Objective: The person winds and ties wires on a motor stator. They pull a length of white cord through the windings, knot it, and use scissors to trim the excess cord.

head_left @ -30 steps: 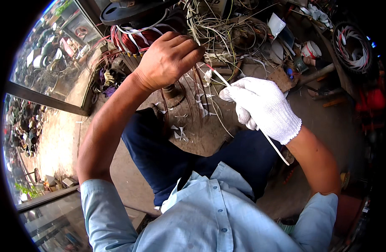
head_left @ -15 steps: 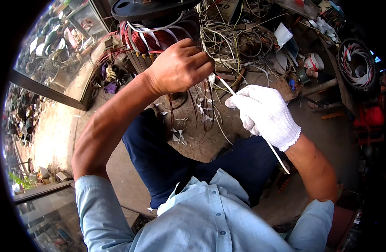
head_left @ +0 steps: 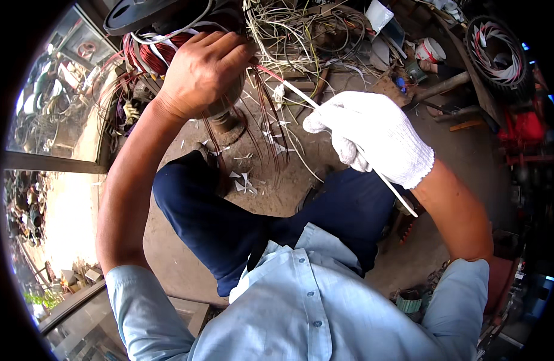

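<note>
My bare left hand [head_left: 206, 73] is closed at the motor's winding, its fingertips turned away from view. From them a thin red wire [head_left: 269, 73] runs right into a white sleeving tube [head_left: 298, 92]. My right hand [head_left: 373, 138], in a white knitted glove, is closed round this tube, whose tail sticks out below the palm. Behind my left hand is the winding of dark red wire [head_left: 146, 57] with white bands, under a black round plate [head_left: 138, 15]. Loose copper-brown wire ends [head_left: 271, 129] hang beneath my left hand.
A tangle of pale wires [head_left: 289, 33] lies beyond my hands. At far right stands a ring-shaped stator [head_left: 498, 51] with white and red windings, near a white bucket [head_left: 430, 50]. White scraps [head_left: 245, 185] litter the floor between my knees. Glass panels [head_left: 54, 90] stand at left.
The view has shifted, and the motor now sits further left and higher. My hands are further apart, and more red wire shows between my left fingers and the white tube.
</note>
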Demonstrator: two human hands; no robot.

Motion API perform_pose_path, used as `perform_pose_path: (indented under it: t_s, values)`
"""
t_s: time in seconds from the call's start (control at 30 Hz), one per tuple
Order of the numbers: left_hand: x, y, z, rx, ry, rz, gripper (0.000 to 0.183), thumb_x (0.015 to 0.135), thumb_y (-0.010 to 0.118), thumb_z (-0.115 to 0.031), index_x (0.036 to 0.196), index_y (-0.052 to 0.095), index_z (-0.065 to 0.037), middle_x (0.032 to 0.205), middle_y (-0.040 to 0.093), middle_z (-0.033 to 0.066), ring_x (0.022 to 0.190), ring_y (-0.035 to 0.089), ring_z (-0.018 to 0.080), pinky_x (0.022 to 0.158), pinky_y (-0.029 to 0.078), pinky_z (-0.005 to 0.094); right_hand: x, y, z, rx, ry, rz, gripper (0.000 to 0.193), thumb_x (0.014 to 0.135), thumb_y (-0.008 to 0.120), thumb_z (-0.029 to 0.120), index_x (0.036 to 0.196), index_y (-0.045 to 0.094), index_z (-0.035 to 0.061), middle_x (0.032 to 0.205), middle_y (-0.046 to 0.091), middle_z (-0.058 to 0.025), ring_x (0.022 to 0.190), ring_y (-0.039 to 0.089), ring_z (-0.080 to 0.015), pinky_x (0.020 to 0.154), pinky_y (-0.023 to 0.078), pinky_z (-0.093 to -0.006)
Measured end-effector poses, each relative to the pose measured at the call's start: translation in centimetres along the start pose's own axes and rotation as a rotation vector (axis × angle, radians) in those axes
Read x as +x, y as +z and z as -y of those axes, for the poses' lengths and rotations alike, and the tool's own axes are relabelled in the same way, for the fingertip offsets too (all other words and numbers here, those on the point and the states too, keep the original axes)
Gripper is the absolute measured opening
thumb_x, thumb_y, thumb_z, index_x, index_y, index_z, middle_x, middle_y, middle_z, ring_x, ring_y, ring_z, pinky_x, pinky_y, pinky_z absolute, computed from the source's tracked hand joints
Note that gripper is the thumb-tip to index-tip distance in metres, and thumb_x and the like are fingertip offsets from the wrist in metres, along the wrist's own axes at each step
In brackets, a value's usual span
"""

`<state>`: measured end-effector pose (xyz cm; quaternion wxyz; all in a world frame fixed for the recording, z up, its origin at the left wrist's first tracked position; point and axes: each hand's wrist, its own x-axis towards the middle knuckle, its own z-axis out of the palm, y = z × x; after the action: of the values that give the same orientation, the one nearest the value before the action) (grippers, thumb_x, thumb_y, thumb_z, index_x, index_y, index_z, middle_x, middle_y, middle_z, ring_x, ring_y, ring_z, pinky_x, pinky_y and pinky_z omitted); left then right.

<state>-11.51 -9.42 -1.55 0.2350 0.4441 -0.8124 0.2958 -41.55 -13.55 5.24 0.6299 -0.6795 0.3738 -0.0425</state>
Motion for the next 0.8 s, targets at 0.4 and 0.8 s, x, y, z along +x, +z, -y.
perform_pose_path:
  t_s: [0.4, 0.8]
  values:
    - [-1.5, -2.6, 0.6, -0.384, -0.295, 0.103, 0.020, 0.082, 0.078, -0.008, 0.097, 0.068, -0.001, 0.089, 0.064, 0.0112, 0.084, 0.065, 0.0326, 0.075, 0.053, 0.0404, -4.2, -3.3, -0.1, -0.052, 0.120, -0.036, 0.023, 0.098, 0.064, 0.023, 0.098, 0.072, 0.0009, 0.060, 0.058, -0.0017, 0.047, 0.049, -0.0054, 0.043, 0.037, -0.0214]
    - [-2.5, -4.4, 0.4, -0.714, -0.412, 0.239, 0.033, 0.089, 0.078, -0.031, 0.086, 0.063, -0.002, 0.077, 0.057, 0.0096, 0.074, 0.058, 0.0295, 0.070, 0.046, 0.0378, -0.3, -7.8, 1.6, -0.751, -0.181, 0.070, 0.022, 0.100, 0.062, 0.023, 0.095, 0.070, 0.0033, 0.069, 0.062, -0.0071, 0.059, 0.062, -0.0184, 0.056, 0.051, -0.0330]
